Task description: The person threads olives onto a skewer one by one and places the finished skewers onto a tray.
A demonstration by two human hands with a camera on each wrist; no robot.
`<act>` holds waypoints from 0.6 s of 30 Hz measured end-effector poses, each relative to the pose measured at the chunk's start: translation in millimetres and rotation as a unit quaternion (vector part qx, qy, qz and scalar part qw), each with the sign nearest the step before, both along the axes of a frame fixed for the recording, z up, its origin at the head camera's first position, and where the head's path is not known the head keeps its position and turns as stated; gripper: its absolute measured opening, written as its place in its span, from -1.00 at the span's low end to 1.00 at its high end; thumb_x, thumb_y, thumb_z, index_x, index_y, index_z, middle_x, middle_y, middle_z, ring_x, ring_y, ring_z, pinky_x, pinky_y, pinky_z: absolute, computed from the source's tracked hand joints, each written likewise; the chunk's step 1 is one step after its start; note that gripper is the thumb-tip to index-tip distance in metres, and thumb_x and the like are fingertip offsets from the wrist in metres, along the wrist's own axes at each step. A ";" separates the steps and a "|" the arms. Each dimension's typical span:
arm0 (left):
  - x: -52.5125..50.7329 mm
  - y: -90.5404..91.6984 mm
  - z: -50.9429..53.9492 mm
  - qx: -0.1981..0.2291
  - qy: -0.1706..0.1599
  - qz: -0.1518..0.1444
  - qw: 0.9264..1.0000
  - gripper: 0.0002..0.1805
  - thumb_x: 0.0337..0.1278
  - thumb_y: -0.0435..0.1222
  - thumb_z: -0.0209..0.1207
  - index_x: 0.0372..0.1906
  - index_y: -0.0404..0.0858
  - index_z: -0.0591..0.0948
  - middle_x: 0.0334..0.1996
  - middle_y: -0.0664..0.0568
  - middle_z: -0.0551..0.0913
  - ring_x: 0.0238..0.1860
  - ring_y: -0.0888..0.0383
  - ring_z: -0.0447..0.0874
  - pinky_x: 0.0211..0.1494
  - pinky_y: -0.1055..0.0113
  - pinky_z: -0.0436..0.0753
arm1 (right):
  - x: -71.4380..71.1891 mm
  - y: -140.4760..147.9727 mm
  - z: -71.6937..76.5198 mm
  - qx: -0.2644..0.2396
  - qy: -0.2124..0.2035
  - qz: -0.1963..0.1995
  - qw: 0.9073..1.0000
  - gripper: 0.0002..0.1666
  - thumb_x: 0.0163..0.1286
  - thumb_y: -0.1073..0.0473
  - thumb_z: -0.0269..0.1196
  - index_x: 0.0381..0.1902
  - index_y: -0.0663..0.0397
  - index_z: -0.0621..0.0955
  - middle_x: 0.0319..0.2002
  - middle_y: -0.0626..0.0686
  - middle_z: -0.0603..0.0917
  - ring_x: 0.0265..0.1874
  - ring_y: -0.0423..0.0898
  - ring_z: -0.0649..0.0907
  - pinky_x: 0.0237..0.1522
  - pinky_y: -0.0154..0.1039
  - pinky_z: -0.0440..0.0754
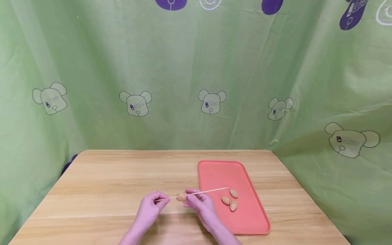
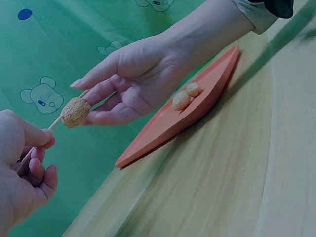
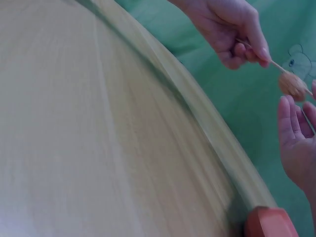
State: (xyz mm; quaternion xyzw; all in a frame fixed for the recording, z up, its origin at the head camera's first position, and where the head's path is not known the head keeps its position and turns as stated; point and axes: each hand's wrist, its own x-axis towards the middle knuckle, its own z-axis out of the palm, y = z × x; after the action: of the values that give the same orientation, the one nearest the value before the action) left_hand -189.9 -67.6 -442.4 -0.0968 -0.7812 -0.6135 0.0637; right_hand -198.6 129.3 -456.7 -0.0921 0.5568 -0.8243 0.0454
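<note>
Ball (image 2: 75, 112) sits on the stick (image 1: 214, 190), between my left fingers (image 2: 37, 134), pinching that stick, and right fingers (image 2: 106, 117) close against it; whether these grip, I can't tell. I'd best keep the stick straight and push gently.

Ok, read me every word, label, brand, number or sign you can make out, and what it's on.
Green curtain: small lettering on the bear faces, too faint and blurred to read with certainty.
Pink tray, thin stick, brown pieces, wooden table: no text visible.
</note>
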 end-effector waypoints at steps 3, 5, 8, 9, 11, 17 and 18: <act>-1.0 -5.8 -0.2 0.011 -0.010 0.017 1.000 -0.93 -0.04 -0.41 0.27 -0.42 -0.35 0.63 -0.50 -0.02 0.58 -0.48 0.23 0.45 -0.39 0.42 0.47 | -1.7 14.8 -1.0 -0.013 0.008 -0.009 1.000 -0.65 0.27 0.40 0.13 0.01 0.46 0.46 -0.24 0.05 0.65 -0.33 -0.17 0.64 -0.19 -0.29 0.60; -2.1 -10.0 -1.1 0.019 -0.020 0.030 0.999 -0.94 -0.05 -0.42 0.27 -0.43 -0.35 0.64 -0.50 -0.03 0.59 -0.47 0.22 0.46 -0.38 0.41 0.46 | -3.2 27.5 -0.6 -0.007 0.014 -0.030 0.999 -0.68 0.24 0.43 0.13 -0.02 0.40 0.48 -0.25 0.06 0.64 -0.31 -0.15 0.64 -0.18 -0.28 0.60; -3.3 -15.6 -2.3 0.035 -0.033 0.038 0.998 -0.93 -0.04 -0.43 0.26 -0.41 -0.37 0.63 -0.46 -0.06 0.61 -0.45 0.22 0.48 -0.35 0.41 0.48 | -5.9 49.6 0.8 0.026 0.028 -0.070 0.997 -0.63 0.22 0.48 0.12 0.01 0.49 0.45 -0.22 0.10 0.64 -0.30 -0.14 0.64 -0.19 -0.26 0.60; -3.5 -17.3 -2.7 0.041 -0.036 0.040 0.998 -0.92 -0.04 -0.43 0.26 -0.40 -0.39 0.63 -0.45 -0.08 0.62 -0.44 0.22 0.49 -0.35 0.41 0.48 | -6.8 57.3 1.7 0.042 0.028 -0.085 0.995 -0.62 0.21 0.48 0.12 0.02 0.51 0.44 -0.21 0.11 0.63 -0.30 -0.14 0.64 -0.20 -0.26 0.60; -3.6 -20.3 -3.0 0.050 -0.041 0.043 0.997 -0.90 -0.02 -0.43 0.24 -0.37 -0.43 0.62 -0.42 -0.10 0.63 -0.42 0.22 0.50 -0.32 0.40 0.49 | -8.5 73.2 3.0 0.075 0.024 -0.115 0.990 -0.54 0.20 0.48 0.15 0.06 0.62 0.36 -0.19 0.13 0.63 -0.30 -0.15 0.63 -0.21 -0.28 0.60; -4.4 -24.4 -2.7 0.057 -0.051 0.056 0.995 -0.90 0.00 -0.44 0.23 -0.37 -0.43 0.61 -0.43 -0.07 0.61 -0.44 0.22 0.48 -0.36 0.41 0.47 | -11.9 120.5 2.0 0.199 0.002 -0.183 0.963 -0.52 0.20 0.38 0.23 0.06 0.52 0.44 -0.07 0.25 0.61 -0.23 -0.16 0.64 -0.21 -0.33 0.58; -4.5 -24.2 -2.5 0.059 -0.053 0.057 0.995 -0.91 0.00 -0.45 0.23 -0.37 -0.43 0.61 -0.44 -0.08 0.61 -0.44 0.22 0.47 -0.37 0.41 0.47 | -11.9 127.8 1.3 0.214 -0.002 -0.186 0.959 -0.52 0.20 0.37 0.23 0.06 0.50 0.44 -0.04 0.28 0.59 -0.22 -0.15 0.64 -0.20 -0.32 0.58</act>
State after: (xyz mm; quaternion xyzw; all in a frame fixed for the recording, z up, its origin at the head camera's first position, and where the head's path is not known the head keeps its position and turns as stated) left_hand -194.4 -91.8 -444.9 -0.0157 -0.7499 -0.6584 0.0624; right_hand -210.5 257.2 -455.4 0.0268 0.7276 -0.6798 -0.0888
